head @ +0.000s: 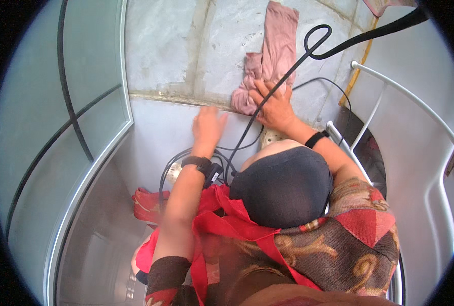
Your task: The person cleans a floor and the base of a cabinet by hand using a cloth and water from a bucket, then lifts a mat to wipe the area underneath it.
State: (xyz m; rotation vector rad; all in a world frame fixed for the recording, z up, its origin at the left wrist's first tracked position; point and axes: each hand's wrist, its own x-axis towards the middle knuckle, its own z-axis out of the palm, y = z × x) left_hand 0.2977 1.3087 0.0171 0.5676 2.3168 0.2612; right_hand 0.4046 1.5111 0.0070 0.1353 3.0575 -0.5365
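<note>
A dusty pink cloth lies on the grey tiled floor, stretched away from me and bunched at its near end. My right hand presses on the bunched part with its fingers spread. A black cord passes over that hand. To the left of the cloth, my left hand is raised over the pale surface, somewhat blurred, touching nothing that I can make out. Each wrist bears a black band. Below the left wrist, a small black device with a white label sits among looped black cables.
A white-framed glass panel with dark bars stands at the left. White metal tubing curves along the right. My dark-clad knee is close beneath my right hand. A red patterned item lies at lower left.
</note>
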